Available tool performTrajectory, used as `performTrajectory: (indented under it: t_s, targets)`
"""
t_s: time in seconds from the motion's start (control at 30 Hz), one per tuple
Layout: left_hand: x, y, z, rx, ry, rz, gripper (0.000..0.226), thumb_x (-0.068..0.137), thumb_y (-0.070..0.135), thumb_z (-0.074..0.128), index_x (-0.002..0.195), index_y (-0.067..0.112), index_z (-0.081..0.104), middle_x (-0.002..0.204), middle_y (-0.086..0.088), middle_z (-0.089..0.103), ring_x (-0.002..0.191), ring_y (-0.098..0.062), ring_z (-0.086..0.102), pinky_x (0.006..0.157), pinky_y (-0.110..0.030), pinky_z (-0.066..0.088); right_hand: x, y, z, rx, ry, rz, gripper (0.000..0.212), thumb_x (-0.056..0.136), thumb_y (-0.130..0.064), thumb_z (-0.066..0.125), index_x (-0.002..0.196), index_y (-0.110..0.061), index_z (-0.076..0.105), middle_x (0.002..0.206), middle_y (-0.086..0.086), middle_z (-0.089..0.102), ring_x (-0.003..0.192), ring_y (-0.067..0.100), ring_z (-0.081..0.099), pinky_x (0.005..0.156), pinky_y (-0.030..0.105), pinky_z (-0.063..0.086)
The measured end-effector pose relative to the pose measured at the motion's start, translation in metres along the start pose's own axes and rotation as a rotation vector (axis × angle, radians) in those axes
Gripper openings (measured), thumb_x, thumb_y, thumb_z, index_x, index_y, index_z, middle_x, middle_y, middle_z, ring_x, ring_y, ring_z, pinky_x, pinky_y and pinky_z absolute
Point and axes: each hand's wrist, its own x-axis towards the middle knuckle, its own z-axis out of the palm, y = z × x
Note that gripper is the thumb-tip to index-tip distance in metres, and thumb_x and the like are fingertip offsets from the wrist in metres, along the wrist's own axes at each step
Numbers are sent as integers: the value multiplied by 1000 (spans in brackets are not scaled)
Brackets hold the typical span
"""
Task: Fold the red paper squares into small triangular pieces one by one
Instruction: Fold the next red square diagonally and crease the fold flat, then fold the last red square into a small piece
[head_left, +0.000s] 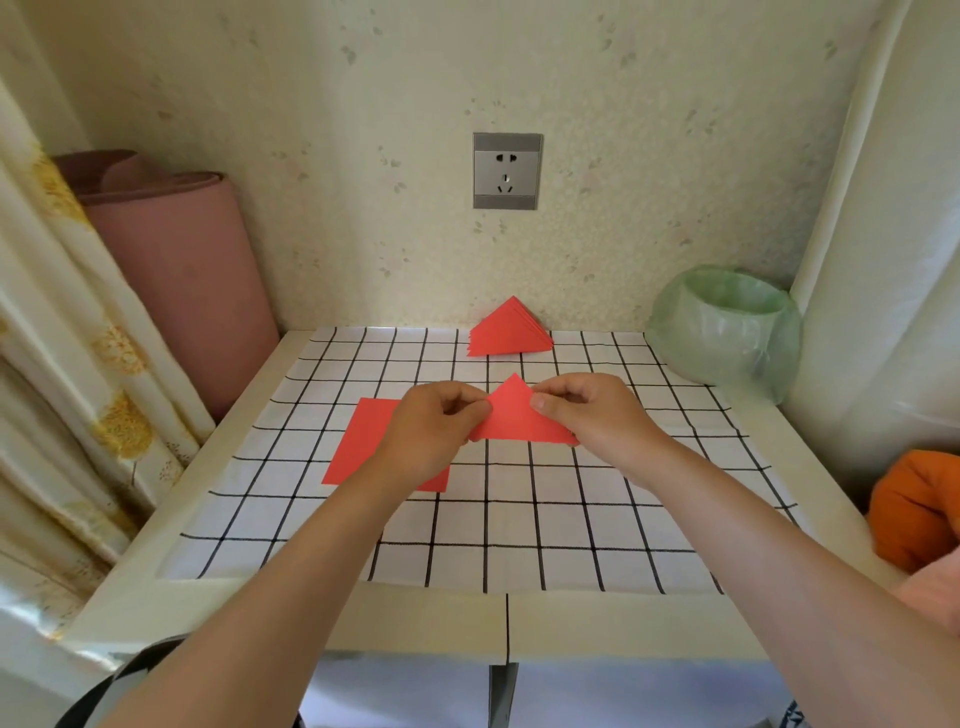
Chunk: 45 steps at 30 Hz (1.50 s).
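Both hands held a red paper triangle (514, 415) over the middle of the counter (260, 618). The left hand (434, 421) pinched its left edge and the right hand (587, 410) its right, with the fingers (470, 408) curled onto the paper, probably to line up the corners for a smaller fold. The flat red squares (363, 441) lay on the checked mat (519, 540) just to the left, partly under the left wrist and within easy reach. The folded triangles (511, 332) were piled at the far edge by the wall, out of the way.

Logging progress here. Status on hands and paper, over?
Both hands up: left hand and right hand pinch red triangle. Flat red squares under left wrist; folded stack by wall. Nothing blocking.
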Motion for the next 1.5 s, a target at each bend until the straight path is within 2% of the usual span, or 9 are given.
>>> performTrajectory:
  t_s: [0.07, 0.17, 0.3, 0.57, 0.83, 1.0, 1.23, 1.37, 1.5]
  targets:
    - [4, -1, -6, -40, 70, -14, 12, 90, 14, 67, 85, 20, 75, 82, 1, 75, 74, -14, 68, 82, -33, 58, 1, 2, -5, -60, -46, 34, 8, 90, -20, 70, 93, -17, 77, 78, 2, 73, 61, 9, 62, 62, 28, 48]
    - [10, 0, -7, -39, 99, -21, 12, 91, 14, 65, 86, 18, 75, 84, -4, 75, 80, -21, 70, 84, -35, 59, 5, 5, -9, -111, -33, 24, 9, 90, -19, 69, 88, -15, 77, 65, -13, 69, 59, 11, 61, 59, 23, 47]
    - [21, 2, -4, -52, 62, -54, 11, 90, 11, 63, 84, 17, 71, 78, -3, 71, 69, -15, 65, 77, -36, 57, 11, 5, -11, -189, -30, -14, 15, 94, -22, 63, 86, -18, 75, 70, -16, 71, 56, 7, 61, 56, 18, 46]
    - [33, 1, -2, 90, -18, -12, 11, 87, 24, 72, 97, 19, 72, 82, -1, 72, 64, -4, 60, 51, -10, 41, 22, 7, -11, -297, -90, -96, 14, 92, -20, 67, 80, -18, 75, 69, -12, 71, 55, 2, 59, 60, 19, 46]
    - [57, -14, -14, 317, -211, 88, 4, 87, 20, 68, 87, 24, 67, 85, -2, 69, 74, -13, 61, 74, -27, 48, 50, 17, -15, -226, 54, -48, 9, 82, -19, 80, 79, -28, 78, 70, -15, 70, 62, -7, 59, 66, 15, 44]
    - [91, -33, -11, 318, -67, 48, 11, 88, 13, 63, 82, 22, 68, 77, 5, 72, 68, -10, 66, 66, -22, 48, 84, 29, -16, -239, 146, -15, 6, 80, -20, 82, 86, -22, 79, 74, -14, 70, 64, -6, 59, 65, 13, 41]
    - [148, -46, 1, 408, 81, 110, 12, 92, 20, 63, 93, 20, 75, 89, 12, 68, 80, -2, 57, 63, -1, 35, 133, 47, -11, -347, 228, -22, 10, 83, -28, 76, 75, -34, 74, 78, -14, 72, 78, 6, 66, 76, 30, 53]
    - [171, -62, 11, 460, 124, 117, 13, 90, 20, 63, 95, 19, 76, 96, 5, 72, 91, -12, 63, 77, -21, 43, 154, 59, -9, -420, 238, -22, 9, 84, -29, 73, 76, -33, 74, 78, -13, 71, 79, 10, 66, 75, 32, 53]
    - [180, -73, 17, 547, 160, 135, 16, 89, 20, 66, 103, 19, 72, 94, 3, 60, 87, -14, 57, 75, -25, 42, 168, 70, -4, -550, 216, -38, 5, 85, -33, 71, 82, -34, 75, 82, -19, 69, 83, 5, 65, 69, 26, 48]
